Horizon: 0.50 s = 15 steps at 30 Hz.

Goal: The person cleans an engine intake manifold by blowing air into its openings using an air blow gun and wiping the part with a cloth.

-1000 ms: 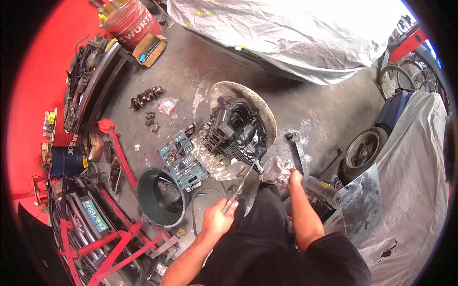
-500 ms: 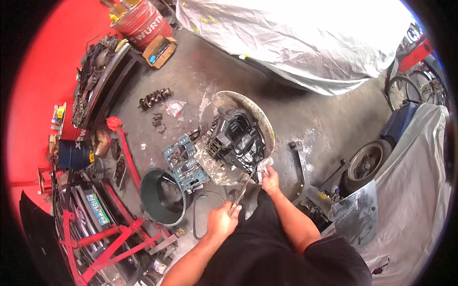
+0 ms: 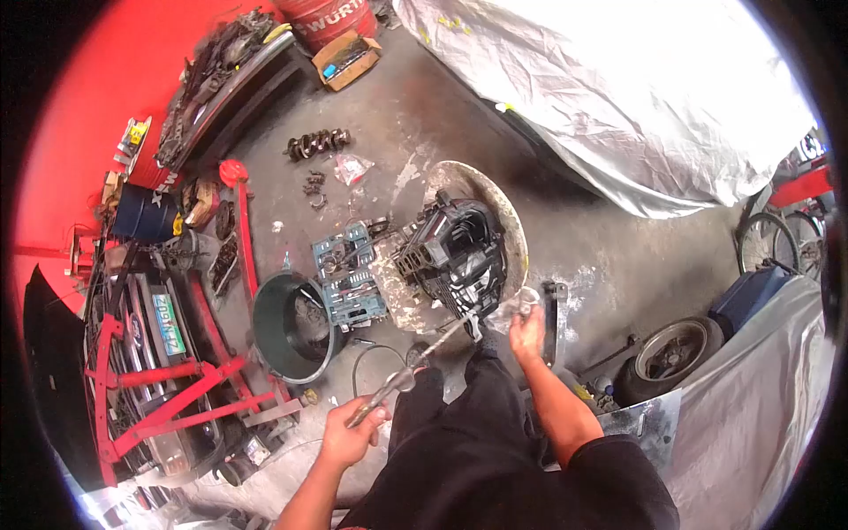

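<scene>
My left hand (image 3: pixel 352 435) is closed round the near end of a long metal rod (image 3: pixel 442 343), which has a thicker, shiny part midway. The rod slants away from me, its far end by the edge of a round basin (image 3: pixel 519 238). My right hand (image 3: pixel 527 334) is closed on a whitish rag (image 3: pixel 523 303), just right of the basin and apart from the rod. In the basin lies a black engine part (image 3: pixel 459 252) with ribs and openings; I cannot tell exactly which part it is.
A teal tool case (image 3: pixel 353 305) lies open beside a dark green tub (image 3: pixel 291 327). A red hoist frame (image 3: pixel 163 375) stands at left. A crankshaft (image 3: pixel 318 143) rests on the floor. At right are a metal bracket (image 3: pixel 556 322), a wheel (image 3: pixel 676 353) and a covered vehicle (image 3: pixel 609 97).
My right hand and the rag have moved right, off the rod's far end. My left hand has drawn back left and nearer to me with the rod. The view has shifted too.
</scene>
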### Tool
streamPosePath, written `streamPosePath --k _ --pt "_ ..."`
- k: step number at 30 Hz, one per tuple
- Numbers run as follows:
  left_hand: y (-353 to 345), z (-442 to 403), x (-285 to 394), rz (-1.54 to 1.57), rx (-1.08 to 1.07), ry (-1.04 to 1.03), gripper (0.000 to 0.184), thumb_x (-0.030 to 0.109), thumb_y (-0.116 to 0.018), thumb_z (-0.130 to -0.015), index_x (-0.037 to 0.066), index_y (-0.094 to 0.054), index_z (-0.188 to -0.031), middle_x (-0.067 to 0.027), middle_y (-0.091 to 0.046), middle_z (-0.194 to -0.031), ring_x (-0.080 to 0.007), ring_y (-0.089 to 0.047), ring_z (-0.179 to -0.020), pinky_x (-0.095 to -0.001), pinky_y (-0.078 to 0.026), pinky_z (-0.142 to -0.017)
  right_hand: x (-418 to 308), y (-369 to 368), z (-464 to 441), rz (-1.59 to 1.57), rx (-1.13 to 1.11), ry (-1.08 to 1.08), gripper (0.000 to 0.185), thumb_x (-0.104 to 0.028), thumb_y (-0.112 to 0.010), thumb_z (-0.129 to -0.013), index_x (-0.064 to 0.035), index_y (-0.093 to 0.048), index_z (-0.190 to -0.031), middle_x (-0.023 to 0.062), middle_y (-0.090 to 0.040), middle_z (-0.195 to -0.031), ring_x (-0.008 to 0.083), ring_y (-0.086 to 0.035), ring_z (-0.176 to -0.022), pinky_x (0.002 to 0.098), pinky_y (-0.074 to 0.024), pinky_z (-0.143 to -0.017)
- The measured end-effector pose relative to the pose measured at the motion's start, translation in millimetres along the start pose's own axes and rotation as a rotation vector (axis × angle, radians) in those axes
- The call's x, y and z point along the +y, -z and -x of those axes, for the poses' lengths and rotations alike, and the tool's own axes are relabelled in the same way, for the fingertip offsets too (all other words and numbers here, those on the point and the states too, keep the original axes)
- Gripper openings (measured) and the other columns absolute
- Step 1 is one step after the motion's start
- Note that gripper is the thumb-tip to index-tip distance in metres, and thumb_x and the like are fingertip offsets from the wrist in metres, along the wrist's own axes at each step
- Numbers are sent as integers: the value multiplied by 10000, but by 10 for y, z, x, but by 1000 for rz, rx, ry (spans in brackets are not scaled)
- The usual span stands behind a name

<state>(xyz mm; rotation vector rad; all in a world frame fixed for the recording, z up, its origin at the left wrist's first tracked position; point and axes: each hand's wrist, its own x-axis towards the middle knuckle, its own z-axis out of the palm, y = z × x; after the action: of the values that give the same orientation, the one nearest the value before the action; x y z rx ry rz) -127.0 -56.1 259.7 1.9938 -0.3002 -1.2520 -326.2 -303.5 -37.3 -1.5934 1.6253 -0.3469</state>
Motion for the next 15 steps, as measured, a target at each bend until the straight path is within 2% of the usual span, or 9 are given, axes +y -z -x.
streamPosePath --k 3,4,5,7,9,11,14,15 --pt "12 -36 -100 -143 -8 9 235 174 -682 -962 -23 -675 -1089 -82 -718 -860 -99 -566 -539 -259 -473 -501 146 -473 216 115 -232 524 501 -82 -577 -846 45 -480 -1320 266 -533 -1320 444 -510 -1231 491 -416 -1069" --pt "-49 -75 -194 -260 3 17 229 169 -709 -946 2 -690 -1102 -51 -697 -828 -84 -568 -556 -259 -476 -514 75 -573 301 176 -183 476 642 -63 -582 -842 44 -376 -1440 248 -436 -1456 442 -433 -1322 485 -363 -1128" --pt "-107 -135 -202 -292 18 -53 229 167 -716 -941 9 -694 -1106 -39 -684 -807 -80 -568 -560 -258 -477 -519 19 -596 319 199 -239 380 653 -42 -569 -847 17 -367 -1464 209 -369 -1517 444 -403 -1347 494 -355 -1137" --pt "-265 -89 -200 -360 38 -148 231 162 -730 -931 23 -702 -1113 -17 -658 -766 -72 -568 -567 -257 -480 -529 17 -619 288 385 -202 424 647 -25 -548 -861 15 -365 -1480 183 -362 -1529 425 -424 -1333 479 -370 -1130" --pt "-340 -88 -178 -309 47 -103 243 163 -730 -930 17 -698 -1121 0 -625 -715 -76 -573 -576 -262 -483 -543 32 -550 196 548 -287 454 600 -45 -544 -879 12 -419 -1463 158 -377 -1532 365 -505 -1235 430 -410 -1098" --pt "-388 -85 -136 -255 78 -60 249 168 -732 -930 19 -696 -1126 -2 -623 -700 -77 -570 -576 -264 -483 -546 66 -531 141 672 -301 528 564 -58 -535 -886 16 -444 -1437 180 -397 -1500 358 -526 -1185 415 -421 -1087" --pt "-399 -119 -98 -317 120 -5 354 293 -746 -911 55 -688 -1168 -146 -682 -733 -234 -683 -677 -359 -529 -671 -70 -539 111 686 -268 498 567 -26 -574 -859 14 -459 -1412 202 -412 -1453 389 -510 -1219 434 -443 -1067" --pt "-406 -135 -132 -319 139 -56 358 297 -744 -914 58 -687 -1173 -153 -684 -744 -252 -689 -691 -368 -530 -673 -96 -582 127 573 -218 443 580 -18 -593 -845 13 -459 -1409 207 -414 -1440 397 -504 -1232 446 -450 -1058"
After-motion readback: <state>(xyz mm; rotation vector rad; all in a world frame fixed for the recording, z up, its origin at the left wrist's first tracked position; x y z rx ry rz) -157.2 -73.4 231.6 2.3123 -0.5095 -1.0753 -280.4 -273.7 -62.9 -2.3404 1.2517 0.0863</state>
